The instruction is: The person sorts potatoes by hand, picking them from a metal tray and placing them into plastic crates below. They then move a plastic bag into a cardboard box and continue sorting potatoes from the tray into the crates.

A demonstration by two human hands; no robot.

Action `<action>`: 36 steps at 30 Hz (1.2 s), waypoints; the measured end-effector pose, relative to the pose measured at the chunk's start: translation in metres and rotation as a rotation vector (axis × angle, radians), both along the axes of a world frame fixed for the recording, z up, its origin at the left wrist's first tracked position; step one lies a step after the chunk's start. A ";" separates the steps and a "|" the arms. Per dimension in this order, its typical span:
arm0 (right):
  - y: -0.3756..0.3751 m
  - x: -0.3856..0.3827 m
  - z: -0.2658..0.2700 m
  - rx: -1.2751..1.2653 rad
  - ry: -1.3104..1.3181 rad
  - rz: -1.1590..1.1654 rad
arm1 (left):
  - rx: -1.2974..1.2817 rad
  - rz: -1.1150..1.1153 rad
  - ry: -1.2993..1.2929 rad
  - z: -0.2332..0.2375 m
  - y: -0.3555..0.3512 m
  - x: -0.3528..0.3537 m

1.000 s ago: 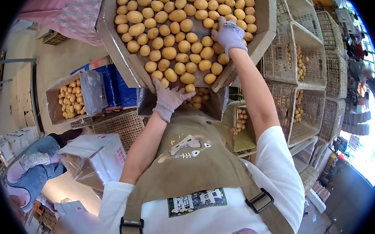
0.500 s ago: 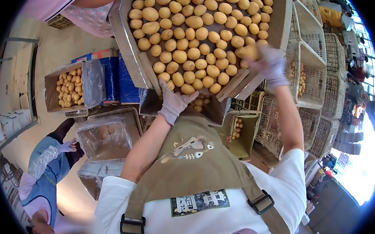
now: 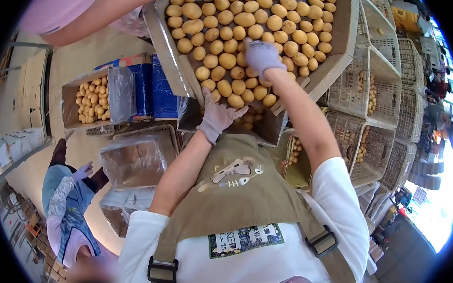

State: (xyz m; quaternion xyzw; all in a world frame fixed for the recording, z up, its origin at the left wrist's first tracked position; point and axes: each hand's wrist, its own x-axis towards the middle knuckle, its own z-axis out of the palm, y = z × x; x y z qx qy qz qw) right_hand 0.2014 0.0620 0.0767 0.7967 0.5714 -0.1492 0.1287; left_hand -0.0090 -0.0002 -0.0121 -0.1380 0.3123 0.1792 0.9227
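Observation:
A large sloped sorting tray [image 3: 164, 48] in front of me is full of yellow potatoes [image 3: 232, 30]. My gloved left hand [image 3: 218, 116] rests at the tray's near lip with its fingers spread, touching the lowest potatoes. Farther up, my gloved right hand [image 3: 262, 56] lies palm down on the potatoes in the middle of the tray; whether it grips one is hidden. Under the lip stands a lined box [image 3: 272, 132] holding a few potatoes [image 3: 246, 121].
A cardboard box of potatoes [image 3: 93, 99] stands at the left, with an empty plastic-lined box [image 3: 131, 161] nearer. Stacked plastic baskets [image 3: 355, 85] line the right. Another person's arm [image 3: 94, 15] reaches in at top left; a person in blue [image 3: 62, 209] bends at lower left.
My right hand carried a potato out past the tray's right edge, then came back onto the potatoes mid-tray. My left hand stayed at the lip. The person in blue shifted beside the boxes.

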 end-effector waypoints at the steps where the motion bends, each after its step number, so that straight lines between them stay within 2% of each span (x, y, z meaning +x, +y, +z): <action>1: 0.004 0.006 0.013 -0.100 0.015 -0.055 | 0.006 0.000 -0.002 0.001 -0.001 -0.001; 4: 0.009 0.012 0.025 -0.182 0.088 -0.142 | 0.036 0.010 -0.015 0.004 -0.001 0.000; 6: 0.001 0.005 0.023 -0.112 0.070 -0.160 | 0.042 0.017 -0.038 0.004 -0.001 0.003; 8: 0.012 -0.001 0.017 -0.194 0.134 -0.250 | -0.026 0.026 -0.041 0.002 0.002 0.005; 11: 0.014 -0.003 0.017 -0.166 0.203 -0.298 | -0.053 0.029 -0.021 -0.002 -0.002 0.004; 14: 0.007 0.002 0.012 -0.025 0.234 -0.436 | -0.030 0.019 -0.031 -0.005 -0.001 0.000; 15: -0.003 0.006 0.007 0.116 0.270 -0.447 | -0.021 0.008 -0.031 -0.005 0.000 -0.001; 16: -0.012 0.014 0.004 0.189 0.441 -0.476 | -0.012 0.000 -0.031 -0.006 0.002 -0.001; 18: -0.022 0.012 0.014 0.163 0.769 -0.658 | 0.011 -0.017 -0.015 -0.002 0.003 -0.001; 21: -0.017 -0.002 -0.003 0.241 0.213 -0.341 | 0.032 -0.047 0.017 0.002 0.004 0.000; 22: -0.010 -0.004 -0.007 0.116 0.156 -0.342 | 0.032 -0.045 0.032 0.002 0.005 0.001; 24: -0.002 -0.007 0.003 0.041 0.169 -0.371 | 0.030 -0.044 0.053 0.002 0.003 -0.001; 27: -0.006 0.000 0.005 0.098 0.320 -0.442 | 0.044 -0.045 0.046 0.002 0.004 0.000; 30: -0.042 0.004 0.006 0.537 0.645 -0.516 | 0.078 -0.042 0.028 -0.002 0.003 -0.003; 31: -0.060 0.003 0.024 0.592 0.511 -0.418 | 0.094 -0.038 0.017 -0.006 0.003 -0.002; 32: -0.083 0.005 0.047 0.513 0.423 -0.360 | 0.105 -0.031 0.009 -0.008 0.002 -0.002; 33: -0.110 0.021 0.060 0.602 0.330 -0.201 | 0.096 -0.029 0.017 -0.006 0.002 -0.002; 34: -0.135 0.057 0.036 0.922 0.175 -0.208 | 0.088 -0.034 0.026 0.000 0.003 -0.003; 36: -0.176 0.127 0.050 1.364 0.580 -0.919 | 0.072 -0.034 0.037 0.000 0.003 -0.002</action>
